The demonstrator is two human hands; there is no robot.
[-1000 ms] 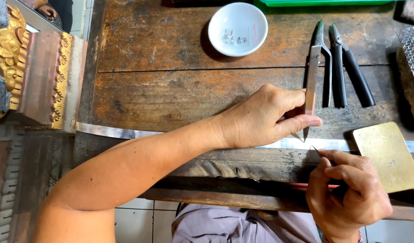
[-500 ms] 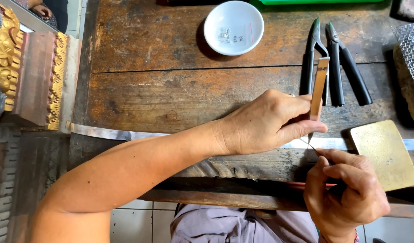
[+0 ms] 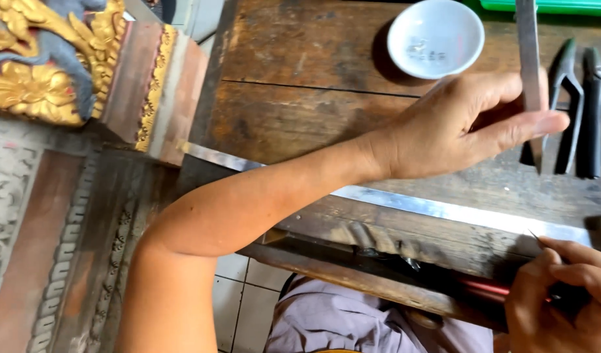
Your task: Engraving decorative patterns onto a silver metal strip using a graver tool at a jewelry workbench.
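My left hand (image 3: 470, 124) reaches across a worn wooden workbench (image 3: 300, 117) and grips a long flat metal tool (image 3: 528, 52) between thumb and fingers, its tip pointing down. At the lower right, my right hand (image 3: 565, 294) is closed around a thin pointed tool (image 3: 535, 236) with a dark and red handle, its tip near a long shiny metal strip (image 3: 444, 210) that lies along the bench's front edge.
A small white bowl (image 3: 435, 38) with tiny bits stands at the back. Black-handled pliers (image 3: 578, 104) lie to the right of my left hand. A carved gilded wooden piece (image 3: 58, 65) stands at the left. A green tray edge (image 3: 549, 6) shows at the top.
The view has shifted right and closer. My left hand has lifted the flat metal tool up and away from the strip. My right hand has stayed low at the front edge.
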